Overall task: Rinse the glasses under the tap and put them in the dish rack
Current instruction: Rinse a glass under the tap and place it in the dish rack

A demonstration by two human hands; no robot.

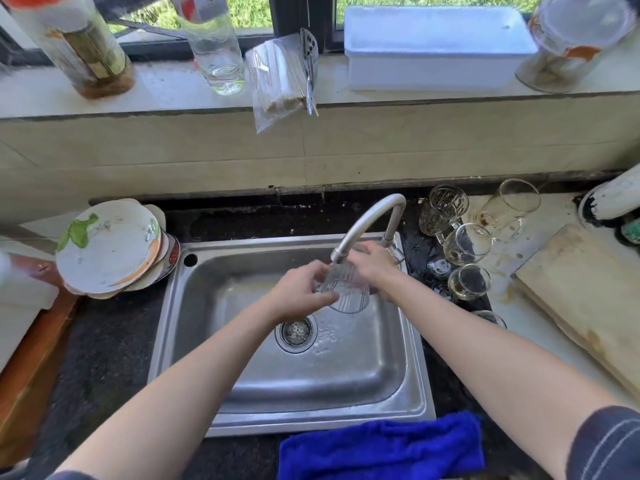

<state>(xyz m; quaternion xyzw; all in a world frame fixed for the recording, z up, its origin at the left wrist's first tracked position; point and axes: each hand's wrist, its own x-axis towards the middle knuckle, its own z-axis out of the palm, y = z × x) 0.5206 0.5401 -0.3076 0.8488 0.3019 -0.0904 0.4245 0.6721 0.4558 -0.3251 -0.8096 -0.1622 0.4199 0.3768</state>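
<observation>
A clear ribbed glass [346,289] is held over the steel sink [381,375], right under the spout of the curved tap [367,223]. My left hand [301,292] grips its left side with curled fingers. My right hand [372,263] holds it from the right, up against the spout. Water splashes on the sink floor beside the drain strainer [295,331]. Several more glasses [467,244] stand or lie on the counter to the right of the sink, some with dregs in them.
A stack of dirty plates [110,247] sits left of the sink. A blue cloth [381,448] hangs at the front edge. A wooden board [588,289] lies at the right. Bottles, a glass and a white box [433,46] line the windowsill.
</observation>
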